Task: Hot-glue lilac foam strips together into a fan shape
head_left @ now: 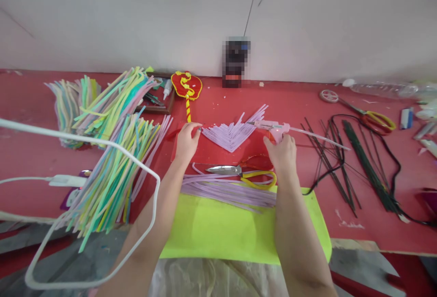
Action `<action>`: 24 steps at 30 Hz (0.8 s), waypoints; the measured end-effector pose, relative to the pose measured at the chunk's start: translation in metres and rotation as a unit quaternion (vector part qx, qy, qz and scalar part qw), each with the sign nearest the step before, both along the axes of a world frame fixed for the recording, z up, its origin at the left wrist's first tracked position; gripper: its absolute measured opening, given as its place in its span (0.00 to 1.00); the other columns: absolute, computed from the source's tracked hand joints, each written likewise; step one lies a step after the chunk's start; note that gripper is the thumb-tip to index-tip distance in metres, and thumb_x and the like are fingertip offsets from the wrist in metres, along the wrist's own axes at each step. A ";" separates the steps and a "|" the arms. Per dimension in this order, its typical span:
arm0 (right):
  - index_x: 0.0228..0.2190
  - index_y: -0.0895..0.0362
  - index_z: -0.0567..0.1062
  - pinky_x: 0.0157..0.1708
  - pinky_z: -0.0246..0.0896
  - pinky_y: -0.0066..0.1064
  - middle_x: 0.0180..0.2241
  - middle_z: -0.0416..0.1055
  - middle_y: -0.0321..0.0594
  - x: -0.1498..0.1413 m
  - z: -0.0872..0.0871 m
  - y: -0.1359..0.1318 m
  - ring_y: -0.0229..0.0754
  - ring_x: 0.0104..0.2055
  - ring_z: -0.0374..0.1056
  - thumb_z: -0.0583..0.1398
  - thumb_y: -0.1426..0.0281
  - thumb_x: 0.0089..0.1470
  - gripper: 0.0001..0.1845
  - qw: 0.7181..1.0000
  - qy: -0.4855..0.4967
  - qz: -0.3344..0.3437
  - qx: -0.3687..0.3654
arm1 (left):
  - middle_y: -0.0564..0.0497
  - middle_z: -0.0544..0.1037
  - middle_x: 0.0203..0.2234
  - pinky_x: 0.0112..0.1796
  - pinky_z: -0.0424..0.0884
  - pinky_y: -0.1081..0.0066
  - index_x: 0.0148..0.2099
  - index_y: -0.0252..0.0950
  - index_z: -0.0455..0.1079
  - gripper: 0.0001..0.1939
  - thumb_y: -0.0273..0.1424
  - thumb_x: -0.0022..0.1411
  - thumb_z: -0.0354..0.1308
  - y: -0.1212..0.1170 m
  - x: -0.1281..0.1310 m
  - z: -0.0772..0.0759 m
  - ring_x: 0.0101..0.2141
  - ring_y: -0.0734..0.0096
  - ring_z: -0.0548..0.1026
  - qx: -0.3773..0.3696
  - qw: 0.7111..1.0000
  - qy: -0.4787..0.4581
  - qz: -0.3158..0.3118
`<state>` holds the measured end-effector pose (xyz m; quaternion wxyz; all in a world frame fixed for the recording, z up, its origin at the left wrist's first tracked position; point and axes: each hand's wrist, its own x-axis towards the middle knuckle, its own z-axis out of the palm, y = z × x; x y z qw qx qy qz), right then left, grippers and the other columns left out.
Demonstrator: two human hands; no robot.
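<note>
My right hand (pixel 282 152) is closed round a pink glue gun (pixel 277 129), whose nozzle points left at a fan of lilac strips (pixel 232 134) laid in a V on a red sheet (pixel 218 152). At the fan's left end, the bent fingers of my left hand (pixel 186 143) press on the red sheet. A glue stick (pixel 321 138) sticks out of the gun to the right. Scissors with yellow and red handles (pixel 243 172) lie just in front of the sheet, beside loose lilac strips (pixel 228 191).
A yellow-green foam sheet (pixel 221 229) lies at the table's near edge. Heaps of pastel strips (pixel 112 151) fill the left side, with a white cable (pixel 102 142) looping over them. On the right lie dark wires (pixel 341 160), a second pair of scissors (pixel 368 115) and a plastic bottle (pixel 382 89). A red and yellow ornament (pixel 186 86) rests at the back.
</note>
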<state>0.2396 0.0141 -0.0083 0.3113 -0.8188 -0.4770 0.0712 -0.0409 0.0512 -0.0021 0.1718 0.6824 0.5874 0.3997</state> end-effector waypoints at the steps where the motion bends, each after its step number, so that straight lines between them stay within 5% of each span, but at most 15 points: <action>1: 0.43 0.64 0.66 0.47 0.58 0.44 0.42 0.65 0.56 0.000 -0.002 0.001 0.55 0.47 0.62 0.59 0.59 0.45 0.27 1.000 0.004 -0.005 -0.002 | 0.48 0.76 0.40 0.50 0.66 0.66 0.42 0.36 0.70 0.09 0.24 0.59 0.53 0.000 -0.001 0.000 0.44 0.67 0.73 -0.001 1.000 0.002 0.004; 8: 0.44 0.64 0.68 0.47 0.56 0.50 0.45 0.63 0.59 -0.004 -0.001 -0.004 0.60 0.48 0.61 0.62 0.55 0.44 0.31 0.998 -0.036 -0.033 -0.050 | 0.49 0.76 0.35 0.42 0.69 0.69 0.39 0.36 0.72 0.08 0.22 0.57 0.56 0.001 -0.009 -0.006 0.36 0.69 0.74 -0.008 1.000 0.008 0.027; 12: 0.38 0.61 0.72 0.45 0.58 0.49 0.42 0.64 0.54 -0.005 0.006 -0.007 0.55 0.44 0.62 0.61 0.54 0.46 0.24 0.996 -0.053 -0.022 0.066 | 0.50 0.76 0.33 0.41 0.69 0.70 0.37 0.36 0.72 0.07 0.22 0.56 0.57 0.001 -0.012 -0.009 0.33 0.71 0.73 -0.021 0.999 0.015 0.025; 15: 0.34 0.57 0.74 0.40 0.62 0.40 0.36 0.67 0.46 -0.020 0.009 -0.006 0.43 0.34 0.64 0.56 0.61 0.53 0.14 0.984 0.005 0.089 0.152 | 0.51 0.76 0.33 0.40 0.69 0.70 0.37 0.36 0.73 0.07 0.22 0.55 0.58 0.001 -0.013 -0.010 0.32 0.71 0.73 -0.031 0.999 0.025 0.015; 20: 0.32 0.56 0.76 0.33 0.64 0.32 0.30 0.68 0.40 -0.067 0.005 -0.008 0.40 0.29 0.65 0.56 0.66 0.54 0.09 0.944 0.074 0.279 0.157 | 0.52 0.75 0.33 0.36 0.69 0.72 0.37 0.37 0.73 0.07 0.23 0.54 0.61 0.002 -0.013 -0.015 0.29 0.73 0.71 -0.039 0.998 0.040 -0.014; 24: 0.34 0.55 0.76 0.36 0.64 0.33 0.31 0.69 0.41 -0.085 -0.001 -0.009 0.40 0.32 0.66 0.56 0.68 0.55 0.09 0.926 0.092 0.335 0.145 | 0.52 0.75 0.34 0.37 0.69 0.71 0.37 0.38 0.73 0.08 0.24 0.53 0.62 0.004 -0.013 -0.019 0.30 0.72 0.71 -0.030 0.997 0.062 -0.020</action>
